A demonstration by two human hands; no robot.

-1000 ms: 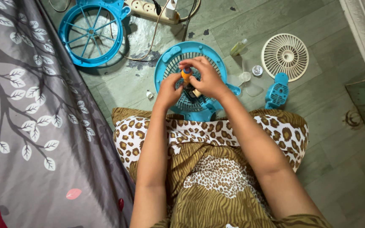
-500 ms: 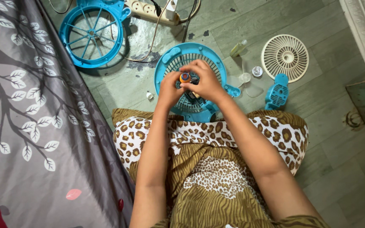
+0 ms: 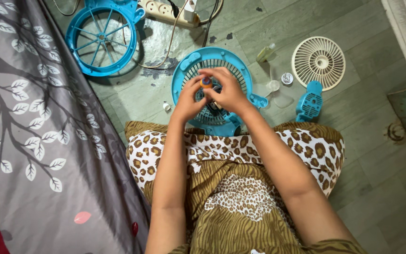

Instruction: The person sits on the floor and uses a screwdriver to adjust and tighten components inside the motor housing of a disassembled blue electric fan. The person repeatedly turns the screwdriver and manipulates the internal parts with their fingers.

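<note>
Fan centre: my left hand (image 3: 188,99) and right hand (image 3: 229,91) are covering the middle of the blue fan housing (image 3: 184,75).
Orange-topped tool (image 3: 206,83): I am seeing only its tip; shaft hidden.
Power strip (image 3: 165,10): top edge is cutting it off.
Small round part (image 3: 286,78): too small to identify.

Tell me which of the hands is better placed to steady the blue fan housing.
Probably the left hand: it rests low against the blue fan housing, while the right hand pinches the small orange tool.
</note>
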